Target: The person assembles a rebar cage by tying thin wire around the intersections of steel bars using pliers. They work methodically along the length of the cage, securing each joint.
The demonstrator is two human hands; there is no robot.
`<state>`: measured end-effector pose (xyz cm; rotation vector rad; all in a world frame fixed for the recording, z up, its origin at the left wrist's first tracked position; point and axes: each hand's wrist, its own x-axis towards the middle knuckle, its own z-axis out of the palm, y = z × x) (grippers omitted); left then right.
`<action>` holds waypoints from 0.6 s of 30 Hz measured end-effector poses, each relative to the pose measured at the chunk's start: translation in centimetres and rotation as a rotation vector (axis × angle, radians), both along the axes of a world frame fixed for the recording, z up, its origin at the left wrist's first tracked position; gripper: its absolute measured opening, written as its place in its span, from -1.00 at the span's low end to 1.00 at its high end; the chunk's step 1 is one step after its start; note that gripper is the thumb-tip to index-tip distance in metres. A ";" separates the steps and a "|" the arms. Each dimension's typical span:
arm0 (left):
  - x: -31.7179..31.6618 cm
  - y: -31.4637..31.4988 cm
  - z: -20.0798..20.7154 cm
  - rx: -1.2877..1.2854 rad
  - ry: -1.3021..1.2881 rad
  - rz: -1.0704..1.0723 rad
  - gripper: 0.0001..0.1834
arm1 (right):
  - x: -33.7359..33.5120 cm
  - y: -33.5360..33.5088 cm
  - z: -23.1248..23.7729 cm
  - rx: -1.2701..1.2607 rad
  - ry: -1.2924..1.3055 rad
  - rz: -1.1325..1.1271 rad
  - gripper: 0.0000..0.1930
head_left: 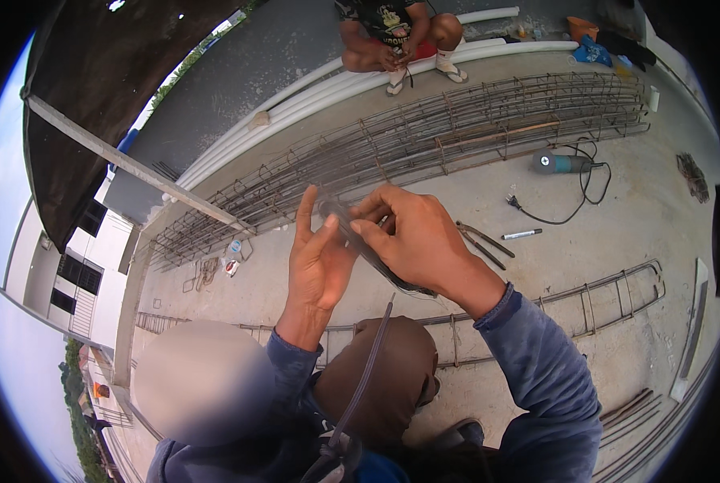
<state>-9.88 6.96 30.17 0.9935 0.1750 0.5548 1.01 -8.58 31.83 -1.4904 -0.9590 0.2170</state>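
In front of me I hold a bundle of thin dark wire (385, 267), slanting from upper left to lower right. My right hand (418, 241) is closed on it, thumb and fingers pinching near its upper part. At the upper end, my left hand (318, 262) has its thumb against the bundle and its index finger stretched up; its other fingers are partly hidden behind the wire. That upper end is smeared by motion. Just right of my right hand, pincers (486, 244) with dark handles lie on the concrete floor. A marker pen (522, 234) lies beyond them.
A long rebar cage (472, 129) spans the far side, with white pipes (328, 92) behind it and a seated person (396, 44). An angle grinder (565, 163) with its cord lies at right. A narrower rebar frame (589, 310) runs past my knee (380, 370). A blurred round patch covers the lower left.
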 end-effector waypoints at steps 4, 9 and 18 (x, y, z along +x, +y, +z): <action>2.2 -4.7 1.2 0.072 -0.054 -0.101 -0.28 | 1.1 -5.4 0.4 -0.008 -0.501 -0.233 -0.82; 3.5 -7.0 1.9 0.123 -0.059 -0.134 -0.22 | 2.1 -11.0 1.7 0.043 0.008 -0.036 -0.81; 2.7 -9.6 1.3 0.144 0.010 0.008 -0.23 | 1.8 -11.9 1.4 0.120 -0.070 -0.043 -0.70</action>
